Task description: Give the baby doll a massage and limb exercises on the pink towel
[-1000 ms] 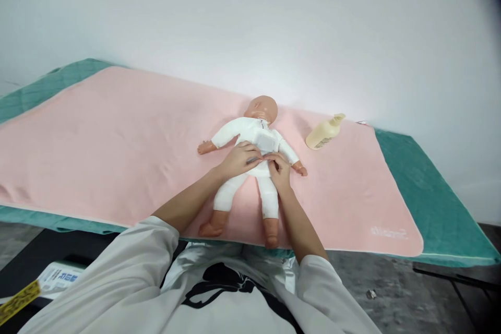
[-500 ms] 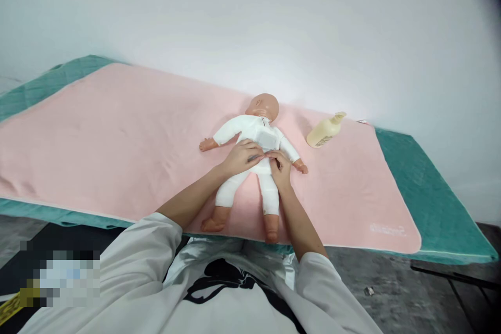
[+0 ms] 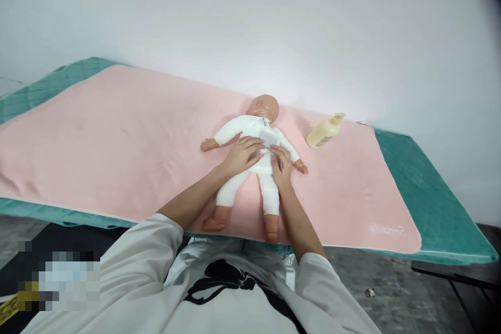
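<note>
A baby doll (image 3: 250, 126) with a white cloth body lies on its back, its head turned to one side. On its chest is a pale grey rectangular patch (image 3: 269, 138). My left hand (image 3: 243, 155) rests on one side of the doll's belly, fingers stretched toward the middle just below the patch. Opposite it, my right hand (image 3: 282, 163) touches the other side of the belly, its fingers slightly bent and apart. The fingertips of both hands are near each other, and neither hand holds anything that I can see. Part of the belly is hidden under them.
A cream pump bottle (image 3: 323, 133) stands right of the doll. Beneath both is a pink blanket (image 3: 136, 130) over a green padded cover (image 3: 420, 182). A white wall (image 3: 250, 26) runs along the back. Dark metal legs (image 3: 456, 276) show at lower right.
Both hands have shifted slightly up the doll's belly toward the chest patch. Their fingertips have moved a little apart and the fingers look straighter. The doll and bottle stay in place.
</note>
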Demonstrator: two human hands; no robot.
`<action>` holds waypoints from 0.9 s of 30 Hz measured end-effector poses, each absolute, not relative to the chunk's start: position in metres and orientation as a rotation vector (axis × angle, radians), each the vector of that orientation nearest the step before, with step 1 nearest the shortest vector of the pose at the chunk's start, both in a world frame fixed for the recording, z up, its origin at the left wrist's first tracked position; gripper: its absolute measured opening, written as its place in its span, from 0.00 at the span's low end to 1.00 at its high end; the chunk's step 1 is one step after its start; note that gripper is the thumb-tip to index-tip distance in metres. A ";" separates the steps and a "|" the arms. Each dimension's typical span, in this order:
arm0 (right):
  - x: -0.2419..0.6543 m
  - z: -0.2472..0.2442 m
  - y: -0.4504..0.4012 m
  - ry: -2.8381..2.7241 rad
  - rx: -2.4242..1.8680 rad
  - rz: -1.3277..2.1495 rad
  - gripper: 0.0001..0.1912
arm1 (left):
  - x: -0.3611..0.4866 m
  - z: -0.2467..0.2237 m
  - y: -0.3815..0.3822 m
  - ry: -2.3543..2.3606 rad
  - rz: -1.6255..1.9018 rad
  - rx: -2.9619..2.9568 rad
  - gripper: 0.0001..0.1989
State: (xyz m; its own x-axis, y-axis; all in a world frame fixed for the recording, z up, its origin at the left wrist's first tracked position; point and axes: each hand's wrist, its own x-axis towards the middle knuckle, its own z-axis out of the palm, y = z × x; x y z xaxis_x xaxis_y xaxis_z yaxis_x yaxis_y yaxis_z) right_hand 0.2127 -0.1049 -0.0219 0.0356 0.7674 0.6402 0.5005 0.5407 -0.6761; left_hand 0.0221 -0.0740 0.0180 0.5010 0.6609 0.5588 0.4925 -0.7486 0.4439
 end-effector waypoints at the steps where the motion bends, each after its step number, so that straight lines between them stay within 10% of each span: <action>1: 0.213 -0.022 -0.105 -1.618 -1.102 0.297 0.14 | 0.022 0.018 -0.074 0.985 1.075 2.526 0.14; 27: 0.220 -0.019 -0.091 -1.573 -1.057 0.366 0.14 | 0.024 0.021 -0.072 1.025 1.048 2.445 0.21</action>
State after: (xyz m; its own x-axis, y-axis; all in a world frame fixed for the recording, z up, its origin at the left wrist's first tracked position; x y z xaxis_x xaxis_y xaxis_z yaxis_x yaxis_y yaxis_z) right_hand 0.2201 -0.0907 -0.0188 0.0538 0.7806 0.6227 0.4257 0.5462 -0.7214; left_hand 0.0244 -0.0717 0.0215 0.4823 0.7089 0.5147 0.4984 -0.7052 0.5043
